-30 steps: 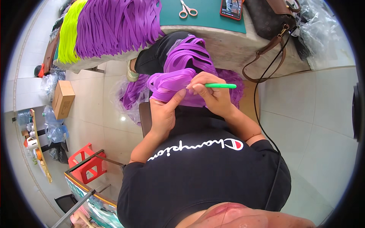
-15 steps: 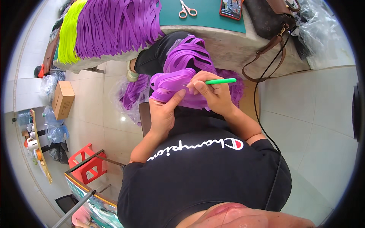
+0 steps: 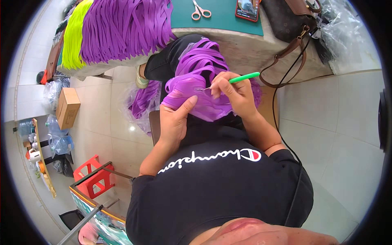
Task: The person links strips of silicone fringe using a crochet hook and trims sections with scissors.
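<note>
A purple sheet with cut strips lies over my lap, soft and slightly shiny. My left hand grips its near left edge, the thumb pressed on top and the fingers hidden beneath. Between the fingertips of my right hand is a slim green-handled tool with a thin metal shaft. Its handle points up to the right. The tip reaches a small dark slit or mark in the purple surface, right of my left thumb. Loose purple loops drape over my leg beyond.
On the table ahead lie a purple fringed pile, a neon yellow one, scissors and a phone. A brown handbag sits at right, its strap hanging. A black cable runs down my right side. Left stand a carton and red stool.
My right hand has shifted a little right and the green handle tilts more upward. The purple sheet lies flatter and more spread out. My left hand stays nearly in place.
</note>
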The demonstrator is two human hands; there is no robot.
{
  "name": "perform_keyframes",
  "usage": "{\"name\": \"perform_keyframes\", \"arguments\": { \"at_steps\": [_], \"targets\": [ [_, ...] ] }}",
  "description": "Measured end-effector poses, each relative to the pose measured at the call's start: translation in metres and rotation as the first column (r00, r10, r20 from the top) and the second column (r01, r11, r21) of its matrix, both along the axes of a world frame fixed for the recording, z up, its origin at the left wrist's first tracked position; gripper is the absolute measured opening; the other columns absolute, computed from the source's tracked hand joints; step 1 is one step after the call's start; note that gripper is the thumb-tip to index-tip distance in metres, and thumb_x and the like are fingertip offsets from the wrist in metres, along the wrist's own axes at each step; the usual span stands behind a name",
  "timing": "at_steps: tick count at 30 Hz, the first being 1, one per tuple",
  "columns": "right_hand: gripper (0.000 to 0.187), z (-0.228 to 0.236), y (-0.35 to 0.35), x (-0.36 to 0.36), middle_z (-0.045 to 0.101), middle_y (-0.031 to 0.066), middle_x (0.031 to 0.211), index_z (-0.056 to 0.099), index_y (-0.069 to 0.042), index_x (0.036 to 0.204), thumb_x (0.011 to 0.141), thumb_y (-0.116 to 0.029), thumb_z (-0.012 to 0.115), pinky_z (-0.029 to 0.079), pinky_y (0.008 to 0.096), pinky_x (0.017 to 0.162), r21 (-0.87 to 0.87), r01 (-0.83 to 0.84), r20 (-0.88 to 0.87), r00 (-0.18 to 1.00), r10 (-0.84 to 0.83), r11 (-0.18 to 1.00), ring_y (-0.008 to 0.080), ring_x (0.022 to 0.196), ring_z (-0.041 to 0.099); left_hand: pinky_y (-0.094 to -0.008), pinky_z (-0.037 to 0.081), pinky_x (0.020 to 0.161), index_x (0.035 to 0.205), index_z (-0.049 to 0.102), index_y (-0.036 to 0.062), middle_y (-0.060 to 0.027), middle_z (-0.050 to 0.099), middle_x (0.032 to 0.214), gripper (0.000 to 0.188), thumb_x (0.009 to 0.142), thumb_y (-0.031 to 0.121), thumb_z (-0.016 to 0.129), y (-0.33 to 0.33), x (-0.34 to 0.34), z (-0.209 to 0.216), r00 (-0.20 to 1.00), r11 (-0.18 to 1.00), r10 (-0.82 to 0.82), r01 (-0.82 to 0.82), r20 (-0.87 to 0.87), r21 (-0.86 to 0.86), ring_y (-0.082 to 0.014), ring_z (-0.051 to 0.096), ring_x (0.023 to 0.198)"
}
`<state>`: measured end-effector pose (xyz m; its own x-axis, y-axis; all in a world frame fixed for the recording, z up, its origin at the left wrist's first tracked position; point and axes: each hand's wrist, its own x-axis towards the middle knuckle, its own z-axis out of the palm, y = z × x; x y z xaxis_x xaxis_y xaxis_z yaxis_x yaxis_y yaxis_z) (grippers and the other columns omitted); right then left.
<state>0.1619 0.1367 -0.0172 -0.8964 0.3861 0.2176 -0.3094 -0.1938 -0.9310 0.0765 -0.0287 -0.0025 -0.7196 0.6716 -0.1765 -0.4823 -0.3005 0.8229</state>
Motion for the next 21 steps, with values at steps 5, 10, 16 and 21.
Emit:
{"name": "perform_keyframes", "arguments": {
  "at_steps": [5, 10, 16, 21],
  "targets": [
    [0.026, -0.002, -0.008, -0.001, 0.062, 0.0082, 0.085, 0.064, 0.003, 0.091, 0.101, -0.019, 0.053, 0.046, 0.0243, 0.066, -0.002, -0.011, -0.032, 0.999, 0.011, 1.000, 0.0116, 0.072, 0.058, -0.0285, 0.049, 0.092, 0.118, 0.063, -0.0029, -0.0095, 0.068, 0.109, 0.031, 0.087, -0.003, 0.067, 0.001, 0.002, -0.002, 1.000, 1.000, 0.016, -0.016, 0.005, -0.001, -0.0149, 0.064, 0.100],
    [0.026, -0.006, -0.011, -0.002, 0.062, 0.0081, 0.085, 0.064, 0.003, 0.092, 0.100, -0.019, 0.054, 0.046, 0.0245, 0.067, 0.005, -0.014, 0.006, 1.000, 0.014, 1.000, 0.0115, 0.072, 0.058, -0.0288, 0.049, 0.091, 0.117, 0.064, -0.0030, -0.0096, 0.069, 0.108, 0.030, 0.087, -0.003, 0.067, -0.001, 0.002, -0.005, 0.999, 0.999, 0.035, -0.035, -0.015, -0.011, -0.0150, 0.064, 0.099],
    [0.026, -0.005, -0.009, -0.001, 0.062, 0.0080, 0.084, 0.064, 0.003, 0.092, 0.101, -0.019, 0.053, 0.046, 0.0246, 0.066, 0.001, -0.012, -0.013, 1.000, 0.012, 1.000, 0.0114, 0.072, 0.057, -0.0283, 0.049, 0.089, 0.115, 0.065, -0.0026, -0.0094, 0.069, 0.106, 0.028, 0.087, -0.003, 0.067, 0.001, 0.003, -0.005, 0.999, 0.999, 0.045, -0.045, -0.028, 0.003, -0.0145, 0.065, 0.097],
    [0.020, -0.003, -0.012, 0.000, 0.063, 0.0086, 0.082, 0.064, 0.002, 0.093, 0.099, -0.015, 0.056, 0.048, 0.0265, 0.066, 0.098, 0.015, 0.044, 0.999, -0.019, 0.995, 0.0140, 0.072, 0.059, -0.0278, 0.049, 0.088, 0.114, 0.066, -0.0019, -0.0088, 0.069, 0.106, 0.028, 0.086, -0.003, 0.068, 0.000, 0.003, -0.009, 0.997, 0.998, 0.062, -0.062, -0.052, -0.012, -0.0139, 0.065, 0.096]
  ]
}}
